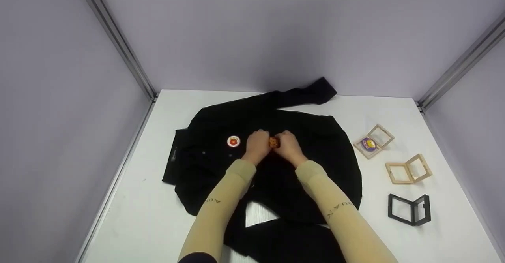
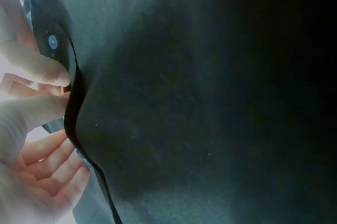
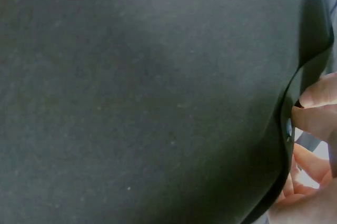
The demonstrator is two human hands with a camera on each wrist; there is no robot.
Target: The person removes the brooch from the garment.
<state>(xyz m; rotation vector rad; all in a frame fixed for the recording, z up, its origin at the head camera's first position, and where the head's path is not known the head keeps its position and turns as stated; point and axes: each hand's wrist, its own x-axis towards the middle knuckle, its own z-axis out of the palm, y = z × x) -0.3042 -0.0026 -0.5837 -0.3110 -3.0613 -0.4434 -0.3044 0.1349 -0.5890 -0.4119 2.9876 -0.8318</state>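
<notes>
A black button-up shirt (image 1: 315, 148) lies spread on the table with its collar to the left. Over its middle, my left hand (image 1: 257, 142) and right hand (image 1: 290, 146) meet from either side at a round orange badge (image 1: 274, 142), pinching it between them. In the left wrist view, thumbs and fingertips (image 2: 60, 77) close at the edge of the shirt's front, with a sliver of orange between them. The right wrist view shows fingers (image 3: 316, 119) at the same cloth edge, near a button (image 3: 289, 127). Left of the hands, a white badge with a red flower (image 1: 233, 141) sits on the shirt.
On the right side of the white table (image 1: 130, 200), an opened wooden frame holds a purple and yellow badge (image 1: 369, 144). Nearer stand another opened wooden frame (image 1: 411, 168) and an opened black frame (image 1: 413, 211). Grey walls (image 1: 252, 34) enclose the back and sides.
</notes>
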